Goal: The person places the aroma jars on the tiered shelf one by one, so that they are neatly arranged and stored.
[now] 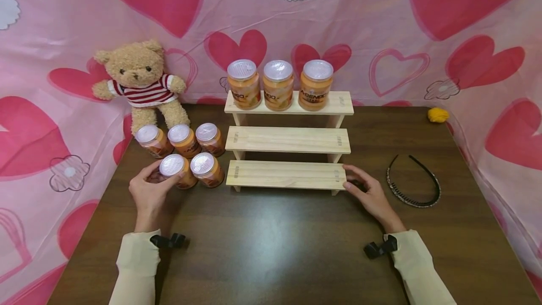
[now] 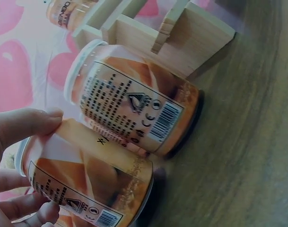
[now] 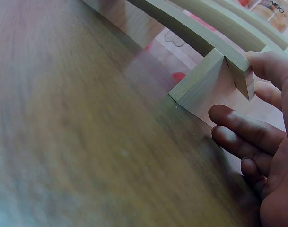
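1. Left hand (image 1: 150,192) curls thumb and fingers round the front-left jar (image 1: 187,179), upright, left of the wooden stand (image 1: 288,139).
2. Right hand (image 1: 369,196) pinches the lowest step's (image 1: 283,176) right end; the stand runs left-to-right.
3. Four upright jars (image 1: 185,144) cluster beside and behind; three (image 1: 278,94) top the stand; contents unclear.

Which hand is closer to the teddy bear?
The left hand: it grips a jar in front of the teddy bear. The right hand is farther away, holding the right end of the lowest shelf.
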{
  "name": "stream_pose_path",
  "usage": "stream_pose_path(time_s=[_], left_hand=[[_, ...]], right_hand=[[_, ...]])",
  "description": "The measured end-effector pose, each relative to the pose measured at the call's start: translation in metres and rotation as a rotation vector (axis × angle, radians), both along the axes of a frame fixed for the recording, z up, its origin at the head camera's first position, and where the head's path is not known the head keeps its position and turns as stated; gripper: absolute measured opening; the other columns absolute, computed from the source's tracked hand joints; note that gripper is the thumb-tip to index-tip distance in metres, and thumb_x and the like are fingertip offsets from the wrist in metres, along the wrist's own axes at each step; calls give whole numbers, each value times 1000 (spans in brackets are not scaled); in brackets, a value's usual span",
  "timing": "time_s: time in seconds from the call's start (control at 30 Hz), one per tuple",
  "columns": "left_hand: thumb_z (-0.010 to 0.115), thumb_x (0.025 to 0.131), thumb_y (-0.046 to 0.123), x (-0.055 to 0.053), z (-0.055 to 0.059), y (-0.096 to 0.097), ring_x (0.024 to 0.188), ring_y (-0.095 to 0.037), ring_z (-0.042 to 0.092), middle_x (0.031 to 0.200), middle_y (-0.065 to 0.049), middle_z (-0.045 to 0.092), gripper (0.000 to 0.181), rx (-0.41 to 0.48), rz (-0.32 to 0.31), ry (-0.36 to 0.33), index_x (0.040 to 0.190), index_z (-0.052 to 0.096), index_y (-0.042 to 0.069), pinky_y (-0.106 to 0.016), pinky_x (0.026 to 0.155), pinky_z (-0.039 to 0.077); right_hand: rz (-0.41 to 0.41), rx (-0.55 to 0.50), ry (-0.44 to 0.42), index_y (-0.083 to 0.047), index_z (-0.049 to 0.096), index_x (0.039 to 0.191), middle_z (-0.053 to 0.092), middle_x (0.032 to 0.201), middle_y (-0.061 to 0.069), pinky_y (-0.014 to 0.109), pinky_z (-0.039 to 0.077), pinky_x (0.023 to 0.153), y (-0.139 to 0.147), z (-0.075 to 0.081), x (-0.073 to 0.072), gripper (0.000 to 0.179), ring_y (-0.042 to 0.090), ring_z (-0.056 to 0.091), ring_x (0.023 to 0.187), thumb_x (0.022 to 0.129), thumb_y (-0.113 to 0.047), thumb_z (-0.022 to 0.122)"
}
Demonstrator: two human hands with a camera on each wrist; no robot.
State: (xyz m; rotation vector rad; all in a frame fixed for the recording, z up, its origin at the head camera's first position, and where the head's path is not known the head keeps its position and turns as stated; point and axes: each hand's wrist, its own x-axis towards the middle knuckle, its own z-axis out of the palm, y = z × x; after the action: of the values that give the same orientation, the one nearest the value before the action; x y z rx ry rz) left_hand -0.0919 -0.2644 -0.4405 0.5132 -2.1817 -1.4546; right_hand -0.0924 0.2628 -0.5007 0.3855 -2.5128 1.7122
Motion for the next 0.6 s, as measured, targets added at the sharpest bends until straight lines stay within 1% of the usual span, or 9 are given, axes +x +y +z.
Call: stream_pose_path(time_s=[0.2,0.3,0.37,0.5,0.6], left_hand=[[92,66,4,2,9,0,64,4,60,80,23,67,52,47,19,68,115,74,2,-8,62,50],[91,67,4,3,14,0,64,5,61,81,24,68,51,37,26,91,115,74,2,-7,63,51],[91,67,4,3,18,0,63,5,61,81,22,68,51,47,32,104,115,74,2,-7,63,51],[92,64,1,4,27,2,63,0,60,81,16,71,51,120,44,143,113,75,1,-8,62,51],[91,63,-3,4,35,3,63,-3,60,82,10,72,51,177,36,203,111,75,-1,-10,62,52]], right_hand=[[5,-10,0,-4,55,140,67,109,-23,12,45,81,-2,2,1,46,-8,62,101,95,-1,63],[5,-12,1,-4,55,140,67,109,-23,12,45,81,-2,1,1,46,-8,62,100,95,-1,63],[5,-15,4,-4,55,140,67,109,-23,12,45,81,-1,1,1,46,-8,62,100,95,-1,63],[7,-15,8,-3,55,140,68,107,-21,12,45,82,0,0,1,46,-7,62,100,95,-1,63],[12,-13,7,-3,55,141,69,108,-19,12,45,82,0,0,0,45,-7,61,100,96,-1,62]])
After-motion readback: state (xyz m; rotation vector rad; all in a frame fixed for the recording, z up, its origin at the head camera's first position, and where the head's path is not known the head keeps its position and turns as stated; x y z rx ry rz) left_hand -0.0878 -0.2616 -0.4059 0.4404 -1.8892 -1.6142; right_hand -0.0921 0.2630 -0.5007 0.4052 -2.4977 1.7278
